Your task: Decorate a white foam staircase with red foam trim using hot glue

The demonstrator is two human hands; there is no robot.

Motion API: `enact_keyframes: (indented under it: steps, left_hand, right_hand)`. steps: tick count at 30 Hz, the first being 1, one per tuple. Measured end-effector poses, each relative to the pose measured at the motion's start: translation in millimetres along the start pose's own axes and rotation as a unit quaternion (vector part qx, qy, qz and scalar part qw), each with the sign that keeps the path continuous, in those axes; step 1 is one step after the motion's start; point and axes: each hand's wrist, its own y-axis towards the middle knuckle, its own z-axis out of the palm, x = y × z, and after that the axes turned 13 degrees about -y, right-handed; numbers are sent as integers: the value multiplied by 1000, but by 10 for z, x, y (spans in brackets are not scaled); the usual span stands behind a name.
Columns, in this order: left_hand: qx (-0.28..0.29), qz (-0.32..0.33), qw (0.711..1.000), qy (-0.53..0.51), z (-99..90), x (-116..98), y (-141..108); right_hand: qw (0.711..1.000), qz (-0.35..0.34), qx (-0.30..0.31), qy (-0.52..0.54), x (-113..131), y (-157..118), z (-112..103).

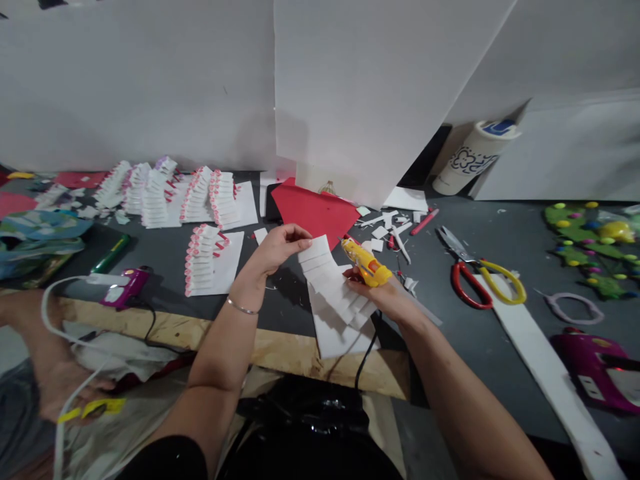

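Note:
My left hand point(285, 248) pinches the upper left corner of a white layered paper piece point(323, 270), whose overlapping strips fan down to the right. A yellow glue gun point(367, 263) is gripped in my right hand point(377, 293), its nozzle pointing up and left, just right of the paper's top edge. Beneath the layered piece lies a flat white sheet point(333, 337) that reaches over the table's front edge. The fingers of my right hand also rest close to the lower strips; whether they touch them I cannot tell.
Several finished-looking fanned paper pieces point(200, 267) lie to the left. Behind my hands are red paper point(320, 213) and white scraps point(383, 233). Scissors point(475, 273), a long white strip point(545, 363) and a purple power block point(597, 370) lie right. A cup point(465, 160) stands behind; another person's arm point(43, 347) is left.

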Motion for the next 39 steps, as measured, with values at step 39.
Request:
enact_keyframes:
  steps: [39]
  left_hand:
    - [2, -97, 977, -188, 380, 513, -538]
  right_hand:
    - [985, 24, -148, 83, 42, 46, 211]
